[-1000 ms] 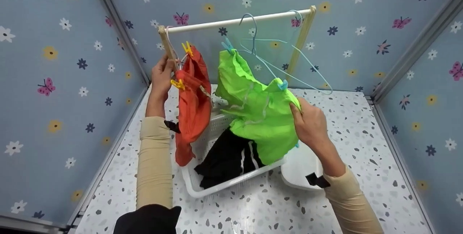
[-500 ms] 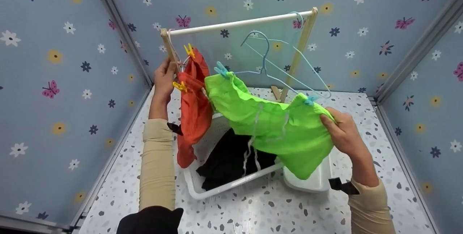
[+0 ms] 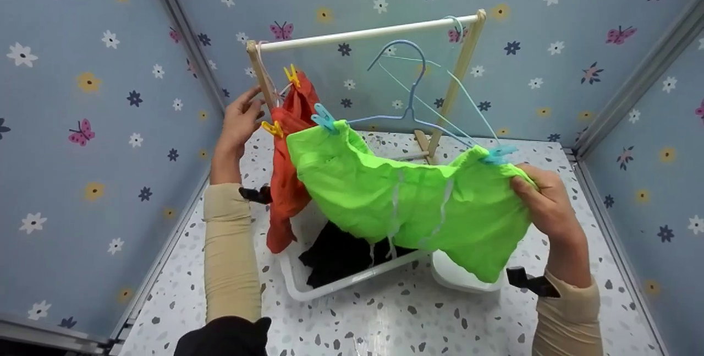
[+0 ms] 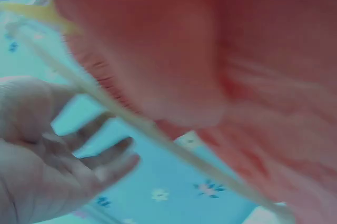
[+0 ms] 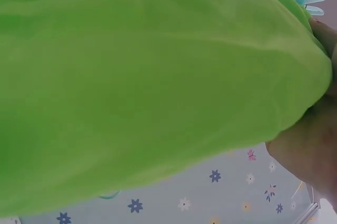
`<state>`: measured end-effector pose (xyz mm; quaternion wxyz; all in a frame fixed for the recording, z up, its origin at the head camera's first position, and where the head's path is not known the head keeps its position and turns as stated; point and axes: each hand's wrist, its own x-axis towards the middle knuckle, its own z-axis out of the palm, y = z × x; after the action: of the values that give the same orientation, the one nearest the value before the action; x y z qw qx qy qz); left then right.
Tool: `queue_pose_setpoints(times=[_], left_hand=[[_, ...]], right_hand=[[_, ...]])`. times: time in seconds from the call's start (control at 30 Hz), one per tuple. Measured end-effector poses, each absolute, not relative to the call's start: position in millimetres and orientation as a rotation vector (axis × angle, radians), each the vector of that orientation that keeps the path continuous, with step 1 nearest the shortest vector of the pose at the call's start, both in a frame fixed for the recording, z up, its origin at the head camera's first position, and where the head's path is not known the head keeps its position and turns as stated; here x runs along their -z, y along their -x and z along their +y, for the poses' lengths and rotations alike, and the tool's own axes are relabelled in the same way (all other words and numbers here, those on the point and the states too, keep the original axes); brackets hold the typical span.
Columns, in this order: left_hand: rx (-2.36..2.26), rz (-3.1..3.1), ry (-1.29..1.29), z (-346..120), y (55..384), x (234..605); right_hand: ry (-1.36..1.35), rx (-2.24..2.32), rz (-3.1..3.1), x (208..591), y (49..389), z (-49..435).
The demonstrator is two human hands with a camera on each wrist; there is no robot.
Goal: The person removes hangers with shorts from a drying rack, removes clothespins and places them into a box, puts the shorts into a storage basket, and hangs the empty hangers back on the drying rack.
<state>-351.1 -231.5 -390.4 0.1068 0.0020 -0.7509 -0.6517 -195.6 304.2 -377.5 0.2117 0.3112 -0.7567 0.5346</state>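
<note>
My right hand (image 3: 550,202) pinches the right end of the bright green shorts' (image 3: 396,196) waistband. Blue clothespins (image 3: 324,119) clip the shorts to a blue hanger (image 3: 410,108), whose hook is off the rail. My left hand (image 3: 239,119) is beside the rack's left wooden post, its fingers loosely bent and apart from the post in the left wrist view. Red shorts (image 3: 291,180) hang close to that post, held by yellow clothespins (image 3: 272,129). Green cloth fills most of the right wrist view and hides part of the right hand.
The rack's white rail (image 3: 363,32) spans the back. An unused light blue hanger (image 3: 478,97) hangs at its right end. Below stands a white basket (image 3: 352,279) with black cloth (image 3: 335,257) inside. A white container (image 3: 462,276) sits right of it. Patterned walls enclose the table.
My right hand has drawn the green shorts and hanger down, right and closer, spreading the cloth; the hanger's hook has left the rail. My left hand has loosened from the post.
</note>
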Motion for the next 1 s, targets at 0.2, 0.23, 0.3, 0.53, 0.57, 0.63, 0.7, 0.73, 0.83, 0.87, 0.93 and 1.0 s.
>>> queue_pose_setpoints(times=[0.2, 0.23, 0.3, 0.53, 0.57, 0.63, 0.7, 0.73, 0.83, 0.87, 0.93, 1.0], left_hand=[[1.77, -2.102, 0.18, -238, 272, 373], [1.755, -2.1, 0.263, -234, 259, 369], [1.721, -2.141, 0.44, -224, 235, 363], [1.558, -2.344, 0.65, -195, 192, 362], [1.571, -2.329, 0.622, -193, 190, 364], [1.608, -2.278, 0.56, -191, 188, 368], [1.627, -2.196, 0.5, -191, 187, 371], [1.626, -2.149, 0.469, -191, 188, 372], [1.578, -1.99, 0.418, -193, 189, 375], [1.547, -1.933, 0.41, -194, 190, 376], [1.468, -1.826, 0.407, -195, 192, 377], [1.388, -1.73, 0.414, -196, 194, 379]], right_hand=[[-0.972, -1.617, -2.011, 382, 198, 295], [-0.988, -1.634, -1.994, 383, 199, 293], [-1.013, -1.665, -1.962, 385, 202, 288], [-1.047, -1.701, -1.885, 386, 218, 272], [-1.05, -1.706, -1.88, 386, 219, 270], [-1.045, -1.717, -1.863, 386, 223, 265], [-1.036, -1.725, -1.858, 388, 228, 259], [-1.03, -1.726, -1.857, 389, 231, 256], [-0.996, -1.734, -1.845, 392, 241, 244], [-0.984, -1.735, -1.845, 393, 244, 240], [-0.962, -1.736, -1.838, 396, 250, 232], [-0.938, -1.731, -1.846, 398, 256, 225]])
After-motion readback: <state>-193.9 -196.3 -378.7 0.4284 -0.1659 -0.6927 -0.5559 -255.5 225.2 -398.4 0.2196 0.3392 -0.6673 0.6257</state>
